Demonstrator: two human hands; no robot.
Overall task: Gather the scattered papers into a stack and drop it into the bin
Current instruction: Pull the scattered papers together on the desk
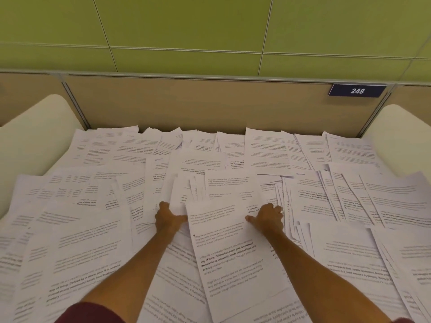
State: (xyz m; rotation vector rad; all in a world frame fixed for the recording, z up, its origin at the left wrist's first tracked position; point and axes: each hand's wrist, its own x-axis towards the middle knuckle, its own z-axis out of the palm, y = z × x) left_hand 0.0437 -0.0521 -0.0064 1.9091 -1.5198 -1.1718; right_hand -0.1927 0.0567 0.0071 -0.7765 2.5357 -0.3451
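Head view: printed white papers (233, 252) cover the whole surface, lying on top of each other. Both hands reach into the middle. The left hand (169, 217) fingers grip the edge of some papers. The right hand (268, 217) fingers curl on other papers, thumb on top.

A dark plate (356, 90) reading 248 sits on the beige partition (186, 103).

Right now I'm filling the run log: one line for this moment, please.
step: gathering | left hand: grips centre sheets | right hand: grips same sheets | papers: scattered | bin: not in view
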